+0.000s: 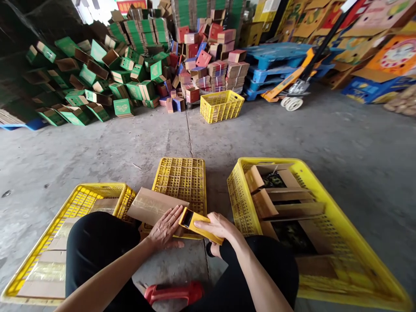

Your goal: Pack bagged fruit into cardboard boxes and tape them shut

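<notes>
A closed cardboard box (154, 207) with a shiny strip of clear tape along its top rests at an angle on an upturned yellow crate (179, 177). My left hand (166, 227) lies flat on the near right part of the box, fingers stretched out. In my right hand (216, 228) is a yellow tape dispenser (192, 220); the fingers wrap its body with the thumb on top. Its front end, with a dark opening, is by the box's right edge, close to my left fingertips. Whether it touches the box I cannot tell.
On the left, a yellow crate (76, 190) holds taped boxes (45, 271). The right yellow crate (242, 203) holds open boxes (289, 212) with dark contents. A red stool (173, 293) is below me. Farther off are a yellow basket (222, 107), heaped cartons (121, 107), blue pallets (273, 56) and a pallet jack (292, 82).
</notes>
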